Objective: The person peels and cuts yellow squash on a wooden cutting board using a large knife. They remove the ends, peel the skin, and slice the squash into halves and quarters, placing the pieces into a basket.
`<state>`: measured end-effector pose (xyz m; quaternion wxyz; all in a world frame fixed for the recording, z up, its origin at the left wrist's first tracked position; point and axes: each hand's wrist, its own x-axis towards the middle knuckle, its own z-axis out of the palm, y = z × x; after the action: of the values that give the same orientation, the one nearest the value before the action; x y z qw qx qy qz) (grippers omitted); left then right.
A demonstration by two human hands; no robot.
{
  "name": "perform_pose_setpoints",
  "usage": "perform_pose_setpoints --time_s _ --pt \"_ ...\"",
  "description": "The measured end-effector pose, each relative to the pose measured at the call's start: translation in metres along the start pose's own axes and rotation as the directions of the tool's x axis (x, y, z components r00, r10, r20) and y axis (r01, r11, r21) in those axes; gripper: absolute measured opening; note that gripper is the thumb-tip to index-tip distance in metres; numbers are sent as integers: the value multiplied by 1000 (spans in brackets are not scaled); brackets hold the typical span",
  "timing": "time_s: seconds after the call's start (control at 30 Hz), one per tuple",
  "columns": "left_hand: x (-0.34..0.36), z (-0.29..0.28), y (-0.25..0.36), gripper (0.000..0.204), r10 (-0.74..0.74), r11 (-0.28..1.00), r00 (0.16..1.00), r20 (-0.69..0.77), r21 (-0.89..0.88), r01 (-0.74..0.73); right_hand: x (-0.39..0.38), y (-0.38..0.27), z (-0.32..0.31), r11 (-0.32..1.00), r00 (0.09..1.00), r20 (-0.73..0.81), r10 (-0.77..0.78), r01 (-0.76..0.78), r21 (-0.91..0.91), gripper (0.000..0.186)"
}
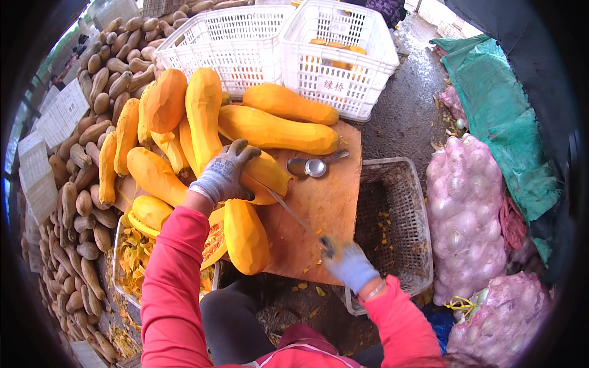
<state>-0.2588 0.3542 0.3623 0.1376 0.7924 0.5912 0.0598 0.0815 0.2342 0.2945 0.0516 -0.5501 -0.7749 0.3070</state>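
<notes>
My left hand (227,170), in a grey-white work glove with dark fingertips, grips a peeled orange squash (269,178) on the wooden board (307,245). My right hand (348,262), also gloved, is closed round the handle of a long knife (297,213). Its blade tip meets the right end of that squash, where a cut line shows. Close to my left forearm lie a whole peeled squash (246,236) and a cut piece with seeds bared (213,242). Beyond the knife, a small round metal scoop (315,167) rests beside a dark-handled tool.
More peeled squashes (279,130) are heaped on the board's far and left sides. White crates (343,80) stand behind. A crate of peelings (132,257) sits at left, a dirty crate (399,214) at right. Unpeeled squashes (80,202) pile up left; net sacks of onions (463,214) stand right.
</notes>
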Motion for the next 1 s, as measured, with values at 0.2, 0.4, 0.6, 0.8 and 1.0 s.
perform_pose_setpoints --time_s 0.2,0.4,0.6,0.8,1.0 --pt "24 -13 10 108 -78 996 989 129 61 70 -94 26 3 958 983 -12 183 -175 229 36" --pt "67 -24 19 101 -120 973 956 269 224 59 -132 44 21 885 946 65 317 -319 339 48" --pt "87 -8 13 71 -319 903 913 253 374 212 -127 43 27 843 931 118 347 -364 395 45" --pt "68 27 -13 51 -324 881 936 141 405 244 -125 47 29 833 932 108 346 -358 421 44" --pt "42 40 -49 83 -186 778 757 -626 377 503 -123 58 43 831 920 70 385 -379 407 47"
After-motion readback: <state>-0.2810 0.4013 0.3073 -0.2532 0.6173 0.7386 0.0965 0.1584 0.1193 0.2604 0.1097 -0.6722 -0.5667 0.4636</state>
